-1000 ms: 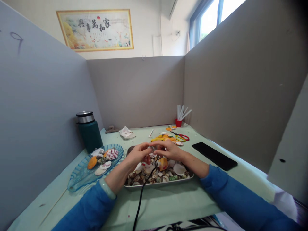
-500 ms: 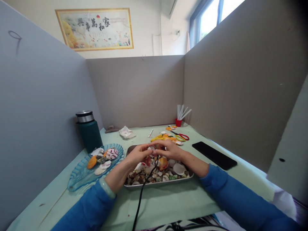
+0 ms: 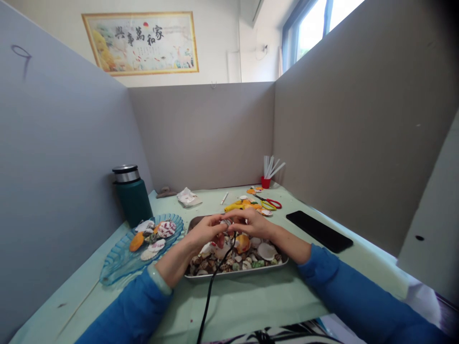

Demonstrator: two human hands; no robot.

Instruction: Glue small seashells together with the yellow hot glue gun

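Note:
Above the metal tray, which is heaped with seashells, my left hand and my right hand meet fingertip to fingertip. Between them they pinch a small whitish shell, mostly covered by the fingers. A black cord runs from the near edge up across the tray and disappears by my right fingers. Among the shells lie an orange shell and a pale round shell.
On the left stand a blue glass dish with several shells and a green flask. Behind the tray are a yellow glue gun, scissors and a red cup of white sticks. A black phone lies right. Grey partitions enclose the table.
Both hands stay over the tray with the shell between their fingertips; only the fingers shift very slightly. Everything else stays in place.

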